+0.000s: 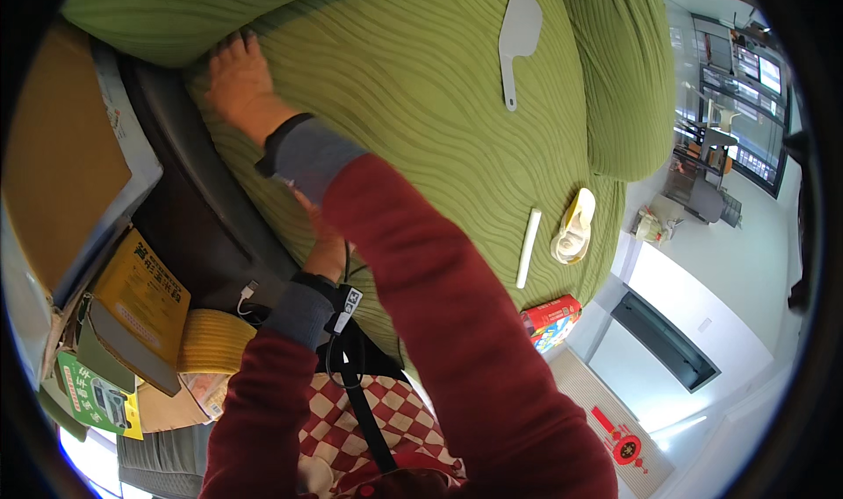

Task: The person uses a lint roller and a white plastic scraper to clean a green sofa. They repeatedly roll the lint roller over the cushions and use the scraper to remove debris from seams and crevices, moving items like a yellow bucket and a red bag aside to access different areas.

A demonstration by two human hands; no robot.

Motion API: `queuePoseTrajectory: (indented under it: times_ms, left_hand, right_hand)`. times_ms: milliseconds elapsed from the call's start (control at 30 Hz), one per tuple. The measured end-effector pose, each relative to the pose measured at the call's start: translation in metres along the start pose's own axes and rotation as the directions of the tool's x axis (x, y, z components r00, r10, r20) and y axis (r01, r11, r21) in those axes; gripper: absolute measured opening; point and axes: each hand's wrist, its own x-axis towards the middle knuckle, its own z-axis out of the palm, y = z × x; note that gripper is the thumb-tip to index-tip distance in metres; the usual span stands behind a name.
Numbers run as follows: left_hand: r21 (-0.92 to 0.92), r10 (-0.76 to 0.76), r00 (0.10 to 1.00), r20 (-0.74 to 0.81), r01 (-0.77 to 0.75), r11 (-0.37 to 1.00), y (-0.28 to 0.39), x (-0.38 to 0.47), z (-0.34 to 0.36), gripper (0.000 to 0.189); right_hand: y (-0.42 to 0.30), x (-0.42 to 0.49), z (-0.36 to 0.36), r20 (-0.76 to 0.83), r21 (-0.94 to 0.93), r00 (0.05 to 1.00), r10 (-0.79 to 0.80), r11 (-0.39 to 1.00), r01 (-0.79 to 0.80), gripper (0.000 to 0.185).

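Observation:
A green wavy-patterned stretch cover (pixel 408 104) lies over a sofa seat. My right hand (pixel 240 78) rests palm down on it at the far left, its fingertips at the crease beneath a green covered cushion (pixel 151 18). Nothing shows in that hand. My right forearm crosses over the left one. Below it, my left hand (pixel 324 252) is near the edge of the cover, next to the black leather part of the sofa (pixel 191 209). Its fingers are mostly hidden behind my right sleeve, so its grip is unclear.
On the cover lie a grey plastic spatula (pixel 519 31), a white stick (pixel 529 249), a yellow-and-white object (pixel 574 229) and a red printed package (pixel 552 318). Cardboard boxes (pixel 59 143), a yellow box (pixel 141 288) and a white USB plug (pixel 249 289) are at left.

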Motion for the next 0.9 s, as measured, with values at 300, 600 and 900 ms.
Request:
queuePoseTrajectory:
  times_ms: [300, 600, 900]
  left_hand:
    - [0.664, -0.179, 0.983, -0.043, 0.162, 0.73, -0.018, -0.011, -0.001, 0.089]
    - [0.541, -0.061, 0.996, -0.065, 0.087, 0.837, 0.006, 0.01, -0.006, 0.113]
    - [0.628, 0.229, 0.964, 0.133, -0.261, 0.733, 0.045, 0.099, -0.063, 0.08]
  right_hand:
    - [0.028, -0.004, -0.018, -0.034, 0.14, 0.999, -0.024, 0.99, 0.029, 0.058]
    - [0.172, -0.277, -0.003, -0.363, 0.662, 0.767, 0.529, 0.726, -0.186, 0.038]
    - [0.215, -0.54, 0.085, 0.03, 0.38, 0.467, 0.884, 0.422, -0.823, 0.057]
